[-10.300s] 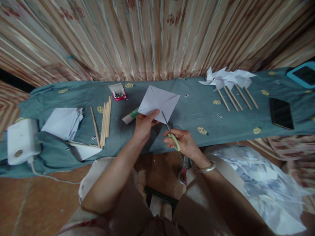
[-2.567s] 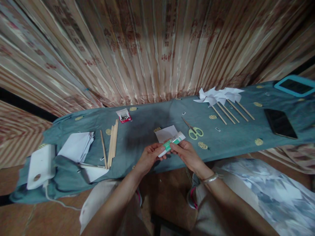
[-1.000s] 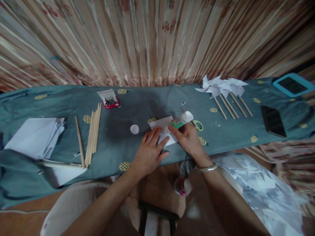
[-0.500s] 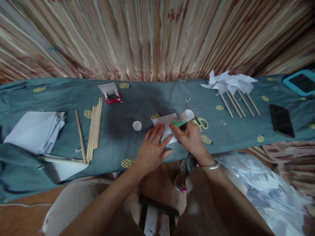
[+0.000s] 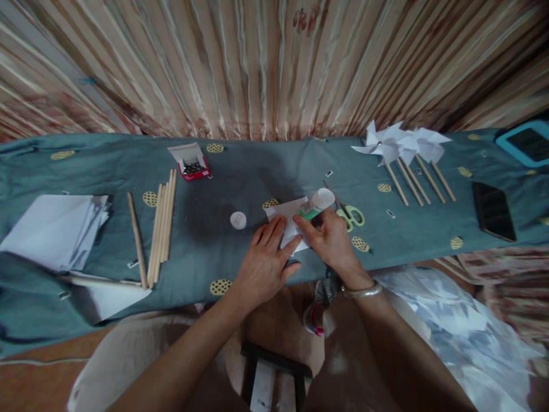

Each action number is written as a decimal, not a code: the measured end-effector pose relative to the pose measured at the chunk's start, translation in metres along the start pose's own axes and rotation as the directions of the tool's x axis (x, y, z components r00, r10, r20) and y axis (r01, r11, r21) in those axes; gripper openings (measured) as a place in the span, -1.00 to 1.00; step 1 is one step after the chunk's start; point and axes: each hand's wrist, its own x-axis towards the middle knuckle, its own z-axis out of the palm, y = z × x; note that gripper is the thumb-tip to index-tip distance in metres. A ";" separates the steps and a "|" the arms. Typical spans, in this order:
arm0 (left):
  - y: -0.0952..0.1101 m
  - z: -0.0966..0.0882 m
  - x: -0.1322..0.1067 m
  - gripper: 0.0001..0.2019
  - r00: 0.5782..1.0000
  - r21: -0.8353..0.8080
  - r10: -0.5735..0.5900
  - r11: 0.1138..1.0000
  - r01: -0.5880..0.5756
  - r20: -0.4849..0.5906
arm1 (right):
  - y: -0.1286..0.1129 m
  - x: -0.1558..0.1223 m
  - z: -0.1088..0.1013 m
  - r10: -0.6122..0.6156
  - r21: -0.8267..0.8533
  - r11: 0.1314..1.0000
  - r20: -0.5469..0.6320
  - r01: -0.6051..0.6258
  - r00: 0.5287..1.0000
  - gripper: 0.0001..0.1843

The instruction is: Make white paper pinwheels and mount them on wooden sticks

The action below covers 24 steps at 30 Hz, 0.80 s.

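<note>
Beyond and left of the grip of the right hand (image 5: 334,240), a red-and-white cardboard box (image 5: 197,176) with its flap (image 5: 182,153) raised holds small shiny metal pieces (image 5: 192,169). The right hand is wrapped around a green-and-white glue stick (image 5: 318,202), a tube slanting with its white end up and away to the right and its lower end toward the white paper (image 5: 289,217) beneath the grip. The left hand (image 5: 263,263), fingers outstretched, presses that paper just left of the grip.

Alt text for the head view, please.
The right hand holds a white-and-green cylindrical tube over a white paper sheet, on which the left hand rests. Rightward on teal cloth lie green-handled scissors and white paper pinwheels with wooden sticks.
</note>
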 end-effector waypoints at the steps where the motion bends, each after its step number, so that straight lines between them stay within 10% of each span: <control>1: 0.000 0.000 0.000 -0.45 1.000 -0.001 -0.001 1.000 0.001 -0.002 | 0.000 0.000 0.000 0.002 -0.002 1.000 0.005 -0.002 1.000 -0.69; 24: 0.000 0.001 0.000 -0.46 0.999 0.003 0.017 1.000 -0.016 -0.034 | -0.009 0.001 -0.003 -0.090 -0.092 0.991 0.098 0.099 0.991 -0.71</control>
